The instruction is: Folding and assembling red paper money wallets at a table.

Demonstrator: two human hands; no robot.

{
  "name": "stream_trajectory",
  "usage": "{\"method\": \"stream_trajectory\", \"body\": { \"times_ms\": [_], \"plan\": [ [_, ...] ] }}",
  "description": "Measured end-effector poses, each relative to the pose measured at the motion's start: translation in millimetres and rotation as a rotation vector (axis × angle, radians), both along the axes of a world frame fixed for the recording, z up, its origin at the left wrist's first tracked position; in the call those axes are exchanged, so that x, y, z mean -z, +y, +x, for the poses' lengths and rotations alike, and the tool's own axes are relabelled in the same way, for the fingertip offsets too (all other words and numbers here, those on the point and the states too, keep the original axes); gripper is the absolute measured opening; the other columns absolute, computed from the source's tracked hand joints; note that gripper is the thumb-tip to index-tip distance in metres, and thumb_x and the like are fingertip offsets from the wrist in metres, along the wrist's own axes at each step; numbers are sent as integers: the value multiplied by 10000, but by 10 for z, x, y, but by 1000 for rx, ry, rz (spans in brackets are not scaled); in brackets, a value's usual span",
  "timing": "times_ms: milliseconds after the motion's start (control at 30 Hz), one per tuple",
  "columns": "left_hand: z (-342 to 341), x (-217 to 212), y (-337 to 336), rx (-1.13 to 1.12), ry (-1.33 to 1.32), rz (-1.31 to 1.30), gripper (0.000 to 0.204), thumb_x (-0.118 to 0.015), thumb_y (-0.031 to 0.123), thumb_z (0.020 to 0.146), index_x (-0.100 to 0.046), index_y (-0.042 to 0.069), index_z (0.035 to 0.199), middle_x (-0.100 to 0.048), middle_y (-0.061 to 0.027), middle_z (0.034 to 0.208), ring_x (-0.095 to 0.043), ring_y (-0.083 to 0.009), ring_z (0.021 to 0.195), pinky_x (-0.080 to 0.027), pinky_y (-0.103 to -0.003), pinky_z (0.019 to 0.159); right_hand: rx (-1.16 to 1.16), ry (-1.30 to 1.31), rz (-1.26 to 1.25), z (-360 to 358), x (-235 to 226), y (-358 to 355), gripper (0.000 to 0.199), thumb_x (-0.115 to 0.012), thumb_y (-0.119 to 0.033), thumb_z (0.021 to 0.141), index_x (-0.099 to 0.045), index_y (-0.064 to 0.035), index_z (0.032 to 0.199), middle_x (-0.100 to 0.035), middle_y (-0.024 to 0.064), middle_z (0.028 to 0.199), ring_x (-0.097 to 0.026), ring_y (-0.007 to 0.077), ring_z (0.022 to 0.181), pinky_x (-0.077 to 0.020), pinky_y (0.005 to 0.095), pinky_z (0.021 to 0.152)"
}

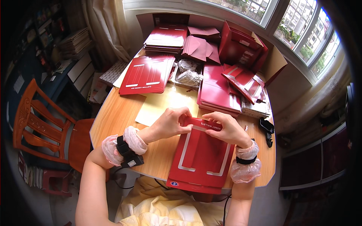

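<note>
A flat red cardboard sleeve [201,158] with white bracket-shaped markings lies at the table's near edge, its lower end reaching past the edge. My left hand [167,122] pinches its far edge on the left between thumb and fingers. On the right of that same edge, my right hand [228,130] grips it with bent fingers. The far edge looks slightly raised between both hands. Pink scrunchies and black straps circle both wrists. Beyond my hands lies a yellowish sheet [154,107].
Stacks of red printed cards [147,75] and plain red envelopes [217,88] fill the far side. Among them sit a tray of wrapped bundles [190,77] and a large red box [241,47]. A black strapped object [267,130] lies at the right edge; a wooden chair [49,124] stands left.
</note>
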State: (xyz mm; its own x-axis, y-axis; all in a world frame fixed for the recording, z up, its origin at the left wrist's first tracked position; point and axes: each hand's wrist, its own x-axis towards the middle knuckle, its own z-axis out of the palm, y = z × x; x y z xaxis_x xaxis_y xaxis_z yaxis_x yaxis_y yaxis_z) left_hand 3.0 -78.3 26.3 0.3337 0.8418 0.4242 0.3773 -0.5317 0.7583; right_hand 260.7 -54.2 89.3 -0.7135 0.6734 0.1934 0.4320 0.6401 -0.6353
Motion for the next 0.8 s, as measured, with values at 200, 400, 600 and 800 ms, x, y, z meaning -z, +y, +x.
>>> {"method": "stream_trajectory", "body": {
  "times_ms": [200,400,600,800],
  "plan": [
    [10,-8,10,4,-35,-22,218,-800,98,844,-654,3,976,-693,-52,799,-651,-84,682,-530,-255,614,223,-146,114,-154,0,-101,261,-786,-182,795,-665,-47,983,-710,91,966,-706,274,911,-560,385,775],
    [-10,49,49,45,-102,-83,207,-797,89,862,-656,5,987,-703,-35,836,-674,-81,728,-572,-239,634,295,-188,245,-232,2,-119,282,-788,-231,756,-620,-52,896,-676,86,891,-687,293,846,-531,415,710],
    [-5,71,89,59,-66,-26,217,-796,86,868,-664,-5,1014,-705,-42,854,-687,-82,746,-612,-238,648,287,-125,210,-186,43,-124,284,-792,-238,758,-635,-49,901,-649,84,870,-682,291,814,-531,413,707],
    [-78,62,83,33,-91,-106,255,-817,131,833,-661,-12,976,-710,-99,859,-720,-154,754,-602,-290,686,279,-147,263,-249,33,-115,241,-797,-233,772,-677,-68,900,-638,69,873,-681,270,793,-541,413,714]
  ]
}}
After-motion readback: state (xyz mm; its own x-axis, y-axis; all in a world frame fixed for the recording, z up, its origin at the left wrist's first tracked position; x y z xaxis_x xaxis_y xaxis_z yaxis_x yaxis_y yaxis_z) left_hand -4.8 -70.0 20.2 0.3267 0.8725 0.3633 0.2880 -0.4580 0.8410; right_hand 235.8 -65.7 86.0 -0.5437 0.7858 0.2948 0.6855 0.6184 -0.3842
